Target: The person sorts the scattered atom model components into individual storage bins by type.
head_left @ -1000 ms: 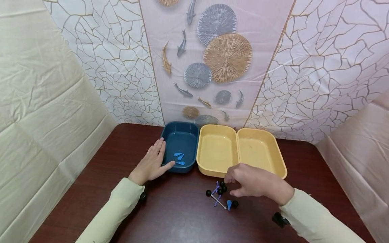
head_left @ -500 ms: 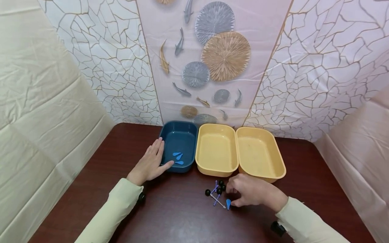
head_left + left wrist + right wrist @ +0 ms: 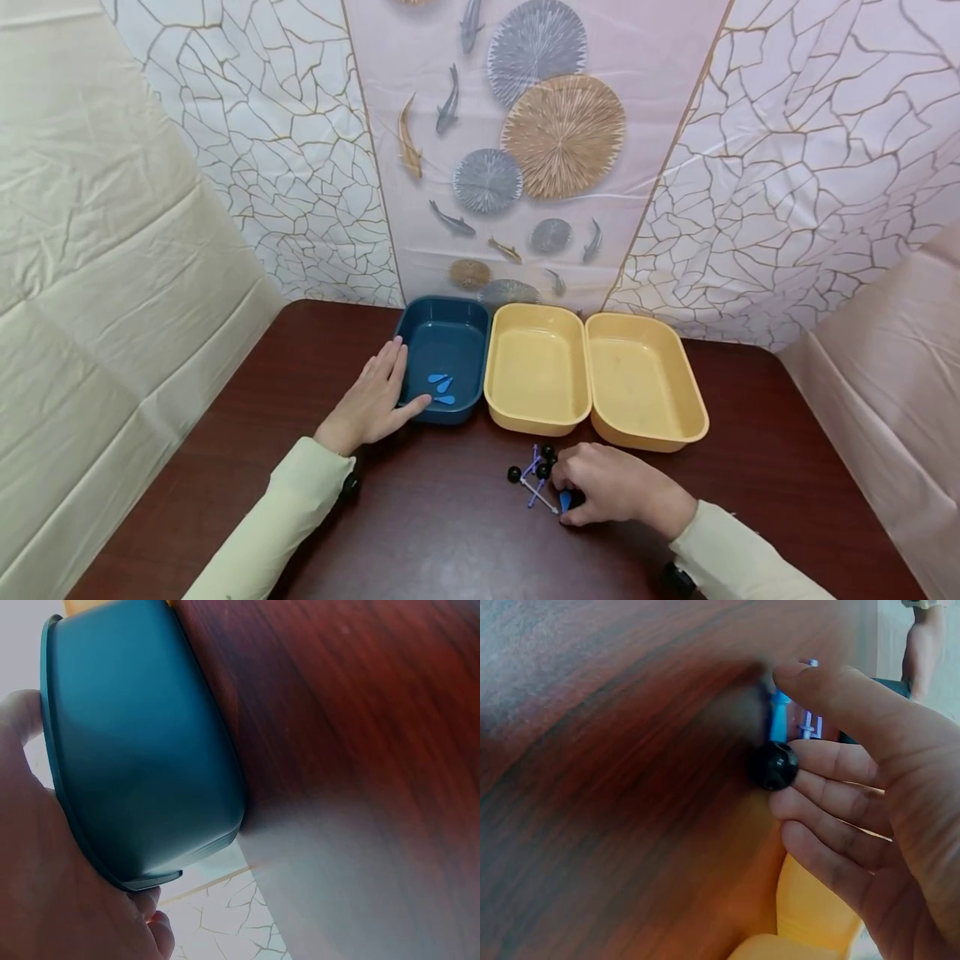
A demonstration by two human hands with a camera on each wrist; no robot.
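Note:
My left hand (image 3: 367, 400) rests on the corner of a dark blue tray (image 3: 453, 346), fingers straight along its left rim, thumb over the near edge. Several blue teardrop-shaped pieces (image 3: 444, 386) lie in that tray. My right hand (image 3: 611, 483) is low at the table with its fingers bent loosely around another blue teardrop piece (image 3: 566, 501). In the right wrist view, the thumb tip is beside this piece's narrow end (image 3: 779, 724), and a glossy black ball (image 3: 774, 766) with holes sits by the fingertips. Left of the hand lie black balls (image 3: 513, 474) and purple sticks (image 3: 534, 492).
Two yellow trays (image 3: 536, 358) (image 3: 641, 367) stand in a row to the right of the blue tray, near the table's back edge. A pale lilac rod (image 3: 542, 497) lies across the purple sticks. A patterned cloth (image 3: 562, 267) hangs behind the brown table (image 3: 450, 533).
My right hand has moved down and slightly left, from above the black balls to around the blue teardrop piece. The left hand keeps its place on the blue tray.

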